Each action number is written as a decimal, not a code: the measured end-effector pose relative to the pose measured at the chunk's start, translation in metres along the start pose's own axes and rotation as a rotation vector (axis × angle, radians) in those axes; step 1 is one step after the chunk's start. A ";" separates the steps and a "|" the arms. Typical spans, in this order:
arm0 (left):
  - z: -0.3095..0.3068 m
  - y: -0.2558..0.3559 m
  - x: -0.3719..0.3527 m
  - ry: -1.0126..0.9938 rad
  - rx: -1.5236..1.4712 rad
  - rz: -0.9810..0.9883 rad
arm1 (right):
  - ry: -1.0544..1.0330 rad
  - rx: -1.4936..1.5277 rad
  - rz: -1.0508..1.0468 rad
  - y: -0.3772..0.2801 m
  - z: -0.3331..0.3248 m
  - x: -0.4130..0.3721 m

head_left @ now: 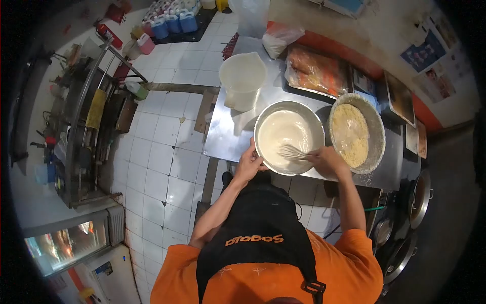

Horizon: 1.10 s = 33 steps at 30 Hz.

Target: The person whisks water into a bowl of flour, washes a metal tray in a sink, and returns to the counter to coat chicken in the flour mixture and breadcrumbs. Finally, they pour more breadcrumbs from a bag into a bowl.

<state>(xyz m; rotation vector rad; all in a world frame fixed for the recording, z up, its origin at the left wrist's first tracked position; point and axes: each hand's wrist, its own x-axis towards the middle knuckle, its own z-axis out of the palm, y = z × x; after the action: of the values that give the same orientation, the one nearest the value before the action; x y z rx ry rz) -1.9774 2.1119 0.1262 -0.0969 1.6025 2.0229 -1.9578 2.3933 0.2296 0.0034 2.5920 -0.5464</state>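
Note:
A round metal bowl [259,152] with pale, creamy batter [286,126] in it stands at the front edge of the steel table. My left hand [250,163] grips the bowl's near left rim, fingers closed around the side. In my right hand [326,161] is a wire whisk [293,152], its handle in my closed fingers and its wires dipped in the batter. Just right of the bowl stands a larger metal basin [375,152] holding yellow crumbly material [352,124]. A translucent plastic pitcher [243,76] is behind the bowl to the left.
The steel table [217,137] also carries a plastic-covered tray [316,71] of orange food, a bag of white stuff [281,40] and a metal pan [397,96]. Large pots [421,197] stand at the right. A metal rack [86,121] is on the left, beyond the tiled floor.

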 end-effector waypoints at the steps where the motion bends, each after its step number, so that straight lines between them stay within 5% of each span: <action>1: 0.002 -0.007 0.000 0.006 -0.023 0.038 | -0.050 -0.055 0.005 0.034 0.001 0.012; 2: 0.005 -0.012 0.000 0.005 -0.044 0.075 | -0.054 -0.057 0.008 0.031 0.006 0.019; 5: 0.010 -0.010 0.001 -0.002 -0.040 0.001 | 0.410 -0.218 -0.006 0.045 0.069 0.050; 6: 0.008 -0.007 0.004 -0.005 -0.037 0.010 | 0.308 -0.135 -0.197 0.020 0.055 0.043; 8: 0.002 -0.006 0.002 -0.008 -0.017 -0.011 | 0.160 0.069 -0.170 0.007 0.025 0.014; 10: 0.004 -0.017 0.003 0.011 -0.038 0.038 | -0.090 -0.163 0.100 0.019 -0.010 0.014; 12: 0.005 -0.022 0.005 0.017 -0.054 0.085 | -0.021 -0.162 0.138 0.029 0.003 0.028; 14: 0.004 -0.020 0.008 0.008 -0.018 -0.009 | 0.259 -0.152 0.056 0.029 0.055 0.051; 15: 0.002 -0.013 0.010 0.003 -0.015 0.002 | 0.231 -0.118 -0.190 0.012 0.050 0.041; 16: -0.001 -0.008 0.010 0.000 -0.013 0.008 | 0.132 0.033 -0.194 0.002 0.037 0.025; 20: 0.002 -0.014 0.007 0.027 0.011 0.039 | -0.097 -0.101 0.038 0.029 -0.001 0.016; 22: 0.008 -0.010 0.007 0.006 -0.007 0.032 | 0.401 -0.212 0.004 0.032 0.033 0.034; 23: 0.009 -0.006 0.008 -0.006 -0.024 0.035 | 0.328 -0.160 0.143 0.016 0.049 0.043; 24: 0.007 0.000 0.011 -0.007 -0.021 0.047 | 0.210 -0.039 -0.097 0.012 0.049 0.045; 27: -0.001 0.001 0.006 -0.022 -0.005 -0.002 | 0.006 0.024 -0.038 0.016 0.000 0.008; 31: 0.007 -0.018 0.016 0.004 -0.018 -0.015 | 0.231 -0.148 0.121 0.036 0.055 0.057; 32: 0.007 -0.018 0.023 0.040 -0.025 0.032 | 0.247 -0.099 -0.109 0.017 0.048 0.042; 33: 0.003 -0.007 0.019 -0.008 -0.040 0.013 | 0.173 -0.004 -0.107 0.011 0.029 0.027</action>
<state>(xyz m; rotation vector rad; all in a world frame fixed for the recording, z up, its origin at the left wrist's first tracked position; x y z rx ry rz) -1.9897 2.1229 0.1138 -0.0935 1.5622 2.0626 -1.9672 2.3897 0.1897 -0.0935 2.7747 -0.6028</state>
